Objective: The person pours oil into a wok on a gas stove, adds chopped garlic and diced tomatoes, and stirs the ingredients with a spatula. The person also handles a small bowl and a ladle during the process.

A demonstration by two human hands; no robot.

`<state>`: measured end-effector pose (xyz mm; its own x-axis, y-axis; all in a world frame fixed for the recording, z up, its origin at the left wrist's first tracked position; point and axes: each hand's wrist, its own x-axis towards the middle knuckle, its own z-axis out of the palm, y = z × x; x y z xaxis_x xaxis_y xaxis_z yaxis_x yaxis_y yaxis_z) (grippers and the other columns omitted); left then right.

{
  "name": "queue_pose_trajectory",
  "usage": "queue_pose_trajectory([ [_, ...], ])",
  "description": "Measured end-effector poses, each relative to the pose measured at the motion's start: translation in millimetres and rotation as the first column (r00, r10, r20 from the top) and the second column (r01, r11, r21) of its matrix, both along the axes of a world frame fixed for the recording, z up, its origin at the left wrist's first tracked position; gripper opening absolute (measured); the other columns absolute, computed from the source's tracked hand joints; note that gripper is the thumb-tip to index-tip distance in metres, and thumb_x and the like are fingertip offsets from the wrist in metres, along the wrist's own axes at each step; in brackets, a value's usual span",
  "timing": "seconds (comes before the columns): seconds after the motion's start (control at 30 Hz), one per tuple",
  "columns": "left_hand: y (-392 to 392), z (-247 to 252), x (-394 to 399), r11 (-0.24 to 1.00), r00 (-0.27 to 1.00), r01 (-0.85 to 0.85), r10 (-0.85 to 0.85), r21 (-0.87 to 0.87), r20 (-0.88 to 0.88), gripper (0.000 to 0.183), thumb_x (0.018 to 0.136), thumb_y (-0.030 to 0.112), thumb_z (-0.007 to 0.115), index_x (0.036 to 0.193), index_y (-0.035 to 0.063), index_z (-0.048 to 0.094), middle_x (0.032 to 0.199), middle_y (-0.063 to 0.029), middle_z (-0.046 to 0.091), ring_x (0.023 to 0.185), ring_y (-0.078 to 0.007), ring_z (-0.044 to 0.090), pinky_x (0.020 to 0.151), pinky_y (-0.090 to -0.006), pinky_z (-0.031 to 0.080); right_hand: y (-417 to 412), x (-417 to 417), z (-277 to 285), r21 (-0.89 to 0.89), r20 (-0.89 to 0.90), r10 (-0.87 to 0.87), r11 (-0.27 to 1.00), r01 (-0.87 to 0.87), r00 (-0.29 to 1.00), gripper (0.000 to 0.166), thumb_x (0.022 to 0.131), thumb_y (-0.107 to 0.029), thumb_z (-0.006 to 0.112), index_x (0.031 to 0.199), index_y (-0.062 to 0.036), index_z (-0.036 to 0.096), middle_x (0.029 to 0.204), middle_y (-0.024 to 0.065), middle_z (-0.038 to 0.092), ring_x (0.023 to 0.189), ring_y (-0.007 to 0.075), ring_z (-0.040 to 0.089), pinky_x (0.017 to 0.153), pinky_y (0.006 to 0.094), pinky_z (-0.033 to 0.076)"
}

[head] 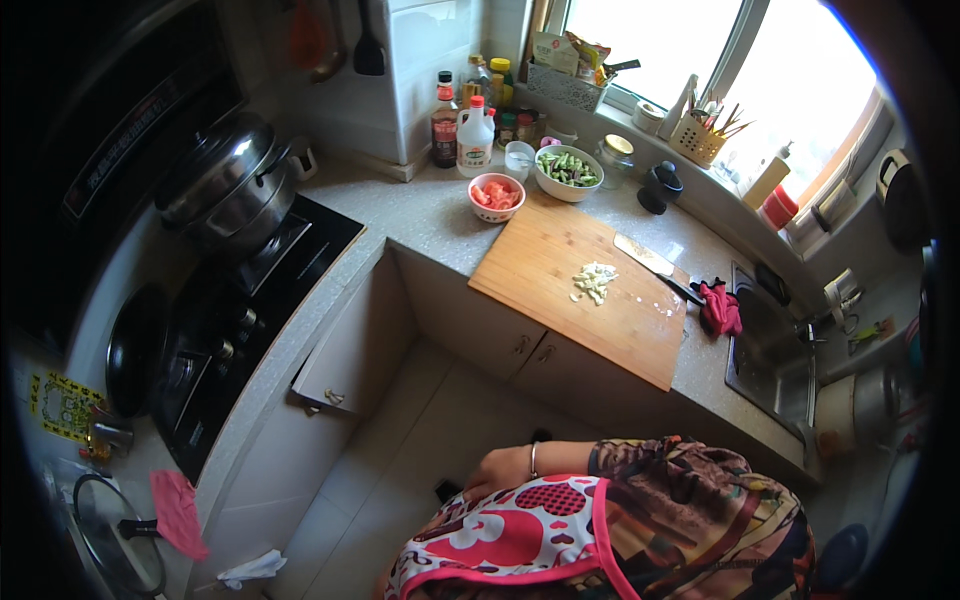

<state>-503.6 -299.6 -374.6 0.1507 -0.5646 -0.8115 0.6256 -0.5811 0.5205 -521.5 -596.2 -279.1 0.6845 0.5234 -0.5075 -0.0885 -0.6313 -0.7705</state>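
My right hand [501, 470], with a bangle at the wrist, lies against the front of my pink-and-white patterned apron [487, 536]. Its fingers are mostly hidden, so whether they grip the cloth is unclear. My left hand is out of view. Before me on the counter is a wooden cutting board [540, 262] bearing a small heap of chopped pale pieces, perhaps garlic [595, 281]. A kitchen knife [643, 253] rests along the board's far right edge, its black handle pointing towards the sink. Behind the board stand a bowl of cut tomato [496, 196] and a bowl of chopped green vegetable [568, 172].
A lidded steel pot [232, 187] stands on the black gas hob [322, 232] at left. One cabinet door [352, 352] hangs open below. Bottles [475, 139] line the back corner. At right, a dark pink cloth [720, 309] lies beside the steel sink [772, 360].
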Motion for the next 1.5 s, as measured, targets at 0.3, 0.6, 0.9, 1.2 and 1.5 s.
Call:
queue_pose_trajectory([
  [0.3,125.6,-16.9,-15.8,0.991,0.988,-0.132,0.131,0.017,0.08,0.042,0.091,0.039,0.047,0.119,0.0081,0.055,0.11,-0.0081,0.061,0.102,-0.0184,0.055,0.087,-0.0323,0.041,60.9,55.6,16.7,-0.218,-0.03,0.148,0.964,-0.151,0.988,0.038,0.088,-0.039,0.045,0.111,-0.0125,0.06,0.103,0.0165,0.063,0.093,0.0342,0.06,0.084,0.0404,0.047],
  [0.6,131.4,-62.0,-0.7,0.998,0.918,0.023,-0.047,0.066,0.394,0.039,0.088,0.038,0.052,0.114,0.0105,0.059,0.104,-0.0089,0.064,0.096,-0.0193,0.06,0.082,-0.0323,0.044,67.8,121.5,19.6,-0.185,0.041,0.125,0.976,-0.115,0.991,0.035,0.087,-0.039,0.046,0.104,-0.013,0.063,0.095,0.0158,0.064,0.088,0.0345,0.061,0.08,0.0398,0.048],
  [0.9,68.8,32.6,67.5,0.748,0.471,-0.657,0.311,0.093,0.826,0.038,0.078,0.044,0.065,0.08,0.0068,0.067,0.057,-0.007,0.059,0.05,-0.0132,0.057,0.048,-0.0285,0.043,38.9,225.0,24.2,-0.211,0.243,0.267,0.953,-0.218,0.933,0.034,0.084,-0.039,0.049,0.099,-0.013,0.065,0.091,0.0152,0.065,0.087,0.0335,0.061,0.079,0.0405,0.048],
  [1.2,33.6,91.3,131.1,0.623,0.485,-0.735,0.205,0.269,0.85,0.038,0.084,0.035,0.056,0.067,0.002,0.063,0.054,-0.0101,0.057,0.051,-0.0133,0.055,0.051,-0.0322,0.042,-13.8,284.6,18.0,-0.131,0.252,0.186,0.979,-0.157,0.95,0.031,0.081,-0.033,0.057,0.104,-0.0123,0.062,0.09,0.0142,0.065,0.086,0.0328,0.062,0.076,0.0398,0.049],
  [1.5,52.1,22.1,172.2,0.575,0.423,-0.817,0.651,-0.046,0.63,0.028,0.089,0.029,0.057,0.082,0.0026,0.061,0.075,-0.0052,0.062,0.066,-0.0128,0.056,0.062,-0.0282,0.046,-88.5,357.5,111.6,0.278,0.637,-0.328,0.942,0.189,0.697,0.025,0.085,-0.02,0.057,0.104,-0.0046,0.061,0.08,0.0168,0.063,0.073,0.0327,0.062,0.067,0.0371,0.05],
])
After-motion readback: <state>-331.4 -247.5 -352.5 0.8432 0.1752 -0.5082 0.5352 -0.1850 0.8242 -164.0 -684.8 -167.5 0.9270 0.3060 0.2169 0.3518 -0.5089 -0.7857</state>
